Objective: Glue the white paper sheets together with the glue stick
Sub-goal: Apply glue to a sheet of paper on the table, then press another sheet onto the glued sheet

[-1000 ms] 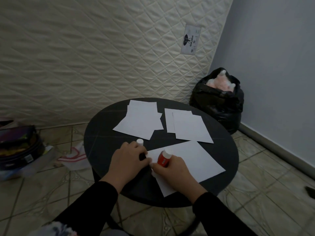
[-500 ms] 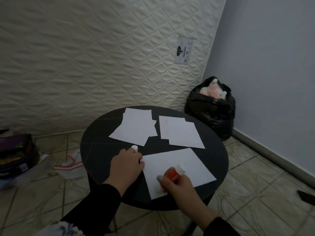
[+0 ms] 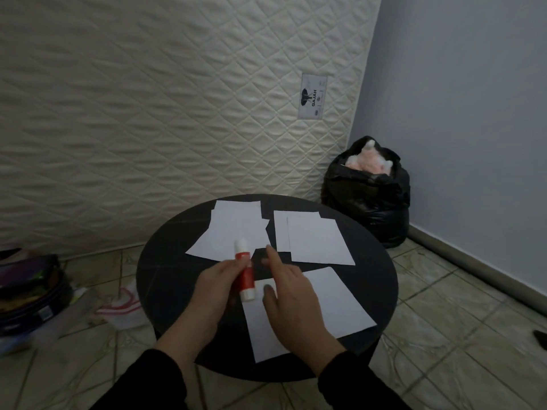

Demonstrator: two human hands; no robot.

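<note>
A red glue stick (image 3: 245, 276) with its white cap on is held upright and slightly tilted in my left hand (image 3: 210, 294), just left of the nearest white sheet (image 3: 337, 303). My right hand (image 3: 290, 300) hovers over or rests on that sheet's left part, fingers spread, holding nothing. Two more groups of white sheets lie farther back on the round black table (image 3: 165, 270): an overlapping pile at the back left (image 3: 233, 229) and another at the back right (image 3: 313, 241).
A quilted mattress (image 3: 148, 113) leans against the wall behind the table. A full black rubbish bag (image 3: 370, 196) stands in the corner at the right. On the tiled floor at the left lie a dark bag (image 3: 29, 291) and a plastic bag (image 3: 121, 309).
The glue stick was in my right hand on the near sheet and the cap in my left. Now the capped stick is in my left hand and my right hand is empty.
</note>
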